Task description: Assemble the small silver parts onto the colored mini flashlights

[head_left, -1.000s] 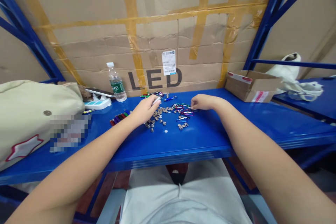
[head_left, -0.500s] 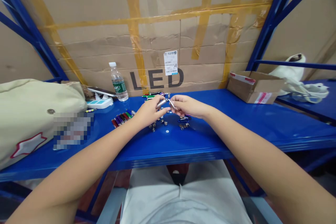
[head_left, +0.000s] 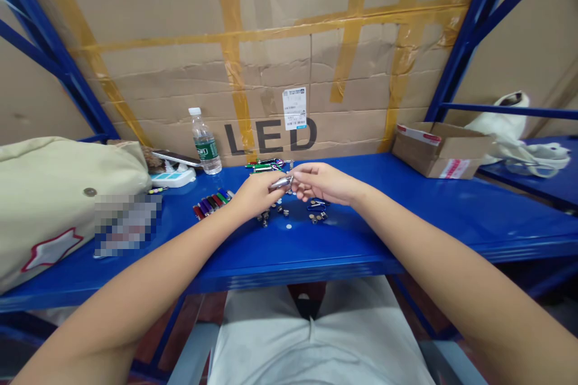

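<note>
My left hand (head_left: 255, 194) is closed round a small silver metal tube (head_left: 280, 182), which looks like the body of a mini torch. At the tube's right end, the thumb and fingers of my right hand (head_left: 320, 181) pinch it; any small part between those fingertips is hidden. Short coloured tubes (head_left: 212, 202) lie in a row beside my left wrist. Below the hands are small silver metal caps (head_left: 264, 218), more caps (head_left: 318, 217), a blue clip (head_left: 316, 207) and a pale disc (head_left: 289, 226). Green and other coloured slim pieces (head_left: 267, 166) lie behind my left hand.
A water bottle (head_left: 206, 143), a white power strip (head_left: 174, 178) and a phone (head_left: 175, 158) stand back left on the blue table (head_left: 433, 210). A cream bag (head_left: 67, 186) fills the left side. An open cardboard box (head_left: 442, 150) sits right. Taped cardboard (head_left: 180, 66) forms the back wall.
The slim shiny piece between my right fingers has tipped out of clear view. My right fingertips have moved left onto the end of the silver tube, bringing both hands together.
</note>
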`<state>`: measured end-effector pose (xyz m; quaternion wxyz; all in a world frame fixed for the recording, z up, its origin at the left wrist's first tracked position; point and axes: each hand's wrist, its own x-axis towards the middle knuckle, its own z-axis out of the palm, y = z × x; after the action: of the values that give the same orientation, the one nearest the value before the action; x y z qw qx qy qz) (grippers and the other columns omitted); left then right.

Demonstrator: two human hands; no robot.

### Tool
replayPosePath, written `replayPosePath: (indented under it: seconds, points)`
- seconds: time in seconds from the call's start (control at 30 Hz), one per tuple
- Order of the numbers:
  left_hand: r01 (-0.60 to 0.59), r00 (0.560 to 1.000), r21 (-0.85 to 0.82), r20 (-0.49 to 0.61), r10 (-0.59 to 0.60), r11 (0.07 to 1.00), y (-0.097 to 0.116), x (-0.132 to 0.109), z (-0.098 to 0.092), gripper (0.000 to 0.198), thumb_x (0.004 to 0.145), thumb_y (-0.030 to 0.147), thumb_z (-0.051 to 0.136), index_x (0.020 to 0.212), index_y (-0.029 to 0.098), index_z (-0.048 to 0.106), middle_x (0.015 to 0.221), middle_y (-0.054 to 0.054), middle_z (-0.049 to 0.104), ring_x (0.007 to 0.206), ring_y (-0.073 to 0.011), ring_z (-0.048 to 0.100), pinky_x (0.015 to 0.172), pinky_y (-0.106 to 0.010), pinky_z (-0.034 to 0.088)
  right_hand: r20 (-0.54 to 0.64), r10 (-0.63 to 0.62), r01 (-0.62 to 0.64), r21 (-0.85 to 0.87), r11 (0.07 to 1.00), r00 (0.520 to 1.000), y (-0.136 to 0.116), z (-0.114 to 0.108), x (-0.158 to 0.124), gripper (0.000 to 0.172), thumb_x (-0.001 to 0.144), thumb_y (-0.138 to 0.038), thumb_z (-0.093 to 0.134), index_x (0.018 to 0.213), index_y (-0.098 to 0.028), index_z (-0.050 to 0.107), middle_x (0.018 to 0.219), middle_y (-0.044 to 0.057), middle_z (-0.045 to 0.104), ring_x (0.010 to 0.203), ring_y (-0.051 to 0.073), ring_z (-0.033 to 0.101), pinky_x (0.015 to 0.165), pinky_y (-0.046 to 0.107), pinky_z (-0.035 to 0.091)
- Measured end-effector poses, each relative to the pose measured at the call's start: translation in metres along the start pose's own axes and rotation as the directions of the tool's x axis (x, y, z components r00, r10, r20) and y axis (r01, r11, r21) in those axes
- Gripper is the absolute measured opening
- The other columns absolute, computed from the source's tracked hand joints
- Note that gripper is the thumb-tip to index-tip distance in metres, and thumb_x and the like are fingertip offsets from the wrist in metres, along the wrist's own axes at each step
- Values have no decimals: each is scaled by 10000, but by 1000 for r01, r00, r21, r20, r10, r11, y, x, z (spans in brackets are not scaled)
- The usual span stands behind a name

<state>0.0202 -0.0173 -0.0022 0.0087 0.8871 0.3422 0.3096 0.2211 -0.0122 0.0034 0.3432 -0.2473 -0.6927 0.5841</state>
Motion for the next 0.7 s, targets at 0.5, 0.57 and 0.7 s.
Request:
replayPosePath:
  seconds: [0.5, 0.57, 0.7]
  points:
    - [219, 970, -81, 129, -208, 972, 4, 3, -1, 343, 846, 461, 503, 679, 163, 532, 588, 35, 499, 572, -104, 433, 546, -214, 300, -27, -230, 76, -901, 427, 973, 2, -1, 3, 134, 849, -137, 505, 774, -153, 615, 690, 8, 615, 656, 116, 518, 626, 226, 332]
    - [247, 962, -78, 143, -234, 966, 5, 3, 1, 356, 836, 468, 506, 647, 166, 498, 571, 39, 483, 558, -102, 417, 533, -216, 285, 3, -240, 104, -908, 407, 971, 5, 1, 5, 135, 847, -130, 503, 768, -152, 610, 688, 5, 607, 644, 114, 508, 613, 224, 322]
    - [305, 941, -111, 187, -282, 946, 5, 4, 0, 346, 825, 454, 490, 629, 168, 489, 549, 42, 459, 539, -102, 401, 516, -219, 271, 9, -252, 120, -895, 429, 968, 10, 1, 7, 138, 874, -195, 500, 794, -150, 603, 715, 12, 613, 650, 118, 510, 611, 229, 333]
